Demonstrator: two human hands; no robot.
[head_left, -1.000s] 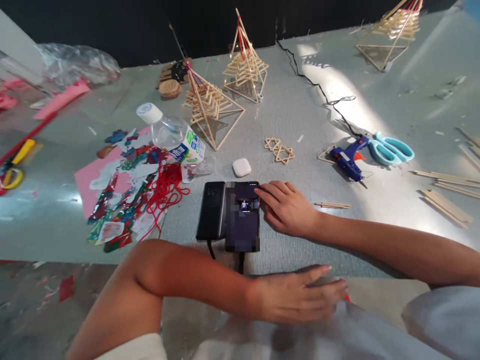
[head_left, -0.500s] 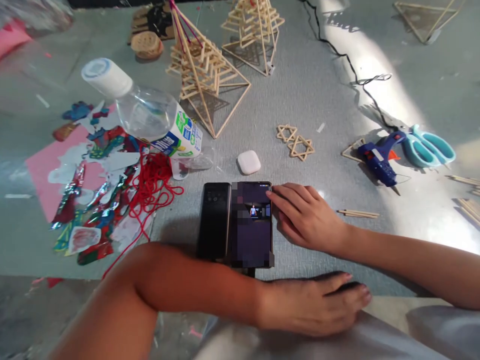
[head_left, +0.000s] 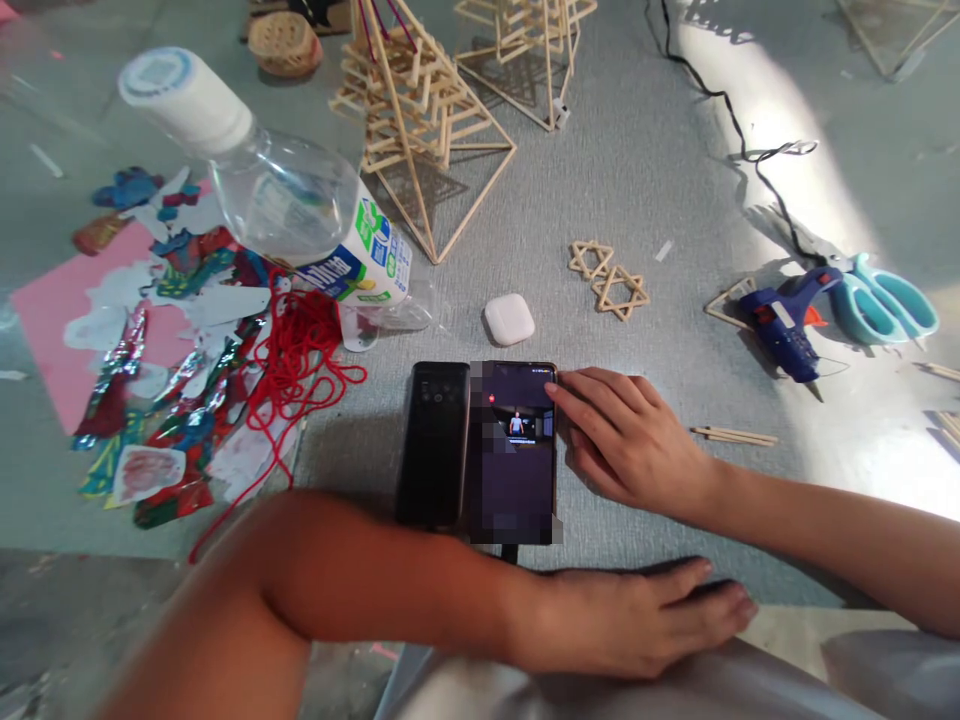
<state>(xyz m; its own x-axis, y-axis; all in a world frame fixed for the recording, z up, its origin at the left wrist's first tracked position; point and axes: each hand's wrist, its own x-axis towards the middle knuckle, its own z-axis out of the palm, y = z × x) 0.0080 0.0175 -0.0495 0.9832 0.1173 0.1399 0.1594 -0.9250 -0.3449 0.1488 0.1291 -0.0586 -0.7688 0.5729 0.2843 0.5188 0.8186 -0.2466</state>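
Face up on the table lies a phone (head_left: 517, 480) with a lit screen showing a small picture of a figure. My right hand (head_left: 637, 440) rests at its right side, fingers stretched out, the index fingertip at the screen's upper right edge. My left hand (head_left: 637, 615) lies flat at the table's front edge with fingers apart, holding nothing. Its forearm crosses just below the phones. Left of the lit phone is a black phone (head_left: 435, 445), its camera side up. A white earbud case (head_left: 510, 319) sits above both.
A clear plastic bottle (head_left: 292, 200) stands left, near red yarn (head_left: 300, 350) and painted paper scraps (head_left: 187, 400). Stick pyramids (head_left: 427, 120) stand at the back. Stick stars (head_left: 621, 292), a glue gun (head_left: 784, 325), scissors (head_left: 885, 305) and loose sticks (head_left: 735, 436) lie right.
The camera view has shifted slightly, so the back objects sit higher and the bottle looks larger. Both hands keep their places relative to the phones.
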